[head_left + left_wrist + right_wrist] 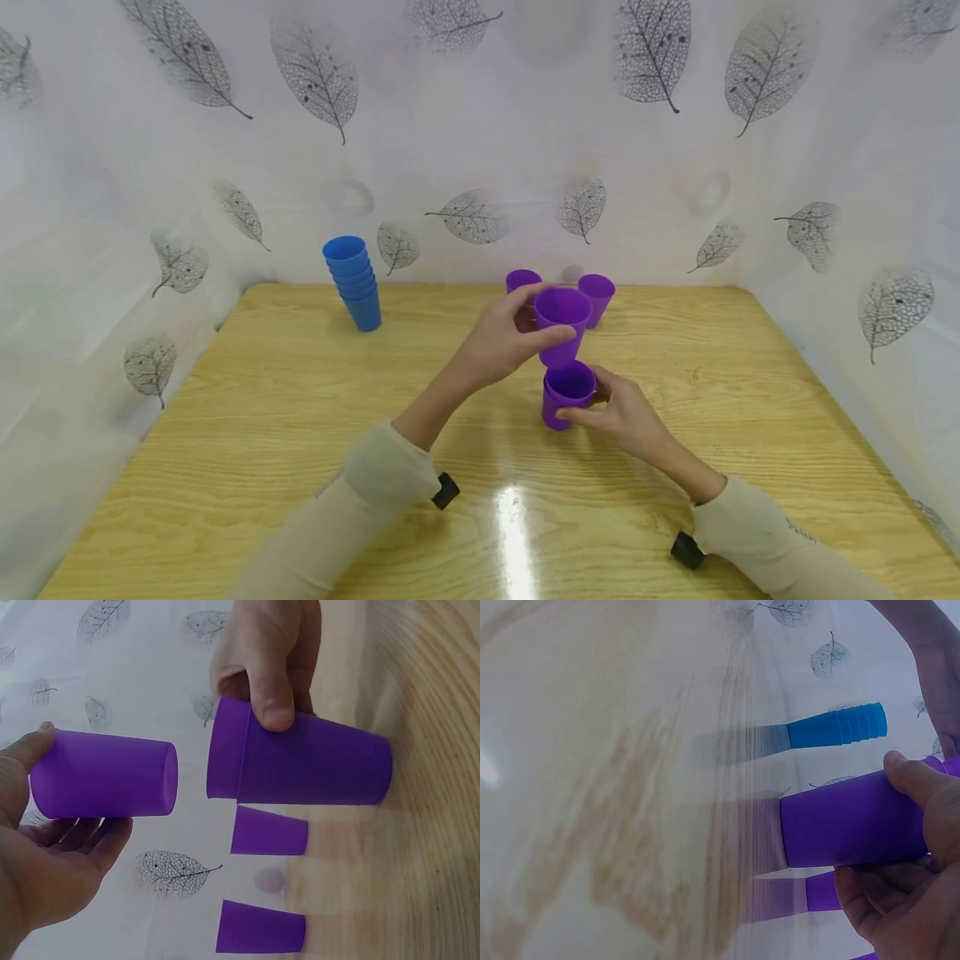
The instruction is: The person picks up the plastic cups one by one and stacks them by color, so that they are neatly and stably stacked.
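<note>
My left hand [501,337] grips a purple cup [562,321] between thumb and fingers, upright above a nested pair of purple cups [557,412]. In the left wrist view a gap shows between the raised cup [105,774] and the rim of the pair [315,765]. Around the upper part of that pair, my right hand [626,412] holds on with thumb in front and fingers behind. The pair's base is at the tabletop in the right wrist view, where the lower cup [847,814] shows its side.
Two more purple cups stand behind the hands, one at the back right [597,298] and one partly hidden by the left hand [522,278]. A stack of nested blue cups [363,308] stands at the table's back left. Leaf-patterned cloth [465,150] borders the wooden table [262,400].
</note>
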### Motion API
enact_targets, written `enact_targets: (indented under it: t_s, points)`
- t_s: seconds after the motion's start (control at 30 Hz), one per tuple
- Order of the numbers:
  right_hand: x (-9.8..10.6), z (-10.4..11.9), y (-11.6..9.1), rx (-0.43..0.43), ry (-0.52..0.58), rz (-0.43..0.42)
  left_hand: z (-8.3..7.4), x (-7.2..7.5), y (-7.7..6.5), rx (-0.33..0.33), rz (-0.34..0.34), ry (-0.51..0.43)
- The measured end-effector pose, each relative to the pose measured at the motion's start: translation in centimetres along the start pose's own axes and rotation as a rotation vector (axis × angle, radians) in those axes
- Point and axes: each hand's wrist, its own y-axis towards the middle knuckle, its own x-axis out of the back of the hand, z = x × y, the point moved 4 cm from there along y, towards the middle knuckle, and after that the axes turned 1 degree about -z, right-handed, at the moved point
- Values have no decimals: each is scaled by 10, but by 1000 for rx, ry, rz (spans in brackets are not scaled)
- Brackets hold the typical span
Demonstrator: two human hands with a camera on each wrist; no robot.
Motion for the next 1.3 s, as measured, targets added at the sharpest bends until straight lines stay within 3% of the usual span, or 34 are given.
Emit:
enact_targets:
  t_s: [0.27, 0.57, 0.97, 1.13, 1.3]
  points:
    - [0, 0, 0, 3, -10, 7, 4, -17, -2, 12, 37, -49]
    - [1, 0, -1, 3, 1, 16, 10, -30, -6, 22, 62, -11]
    - [1, -1, -1, 6, -11, 5, 11, -32, -9, -44, 79, 62]
    - [1, -1, -2, 6, -11, 2, 13, -31, -11, -46, 75, 130]
    - [1, 0, -1, 20, -9, 1, 14, -29, -14, -16, 79, 137]
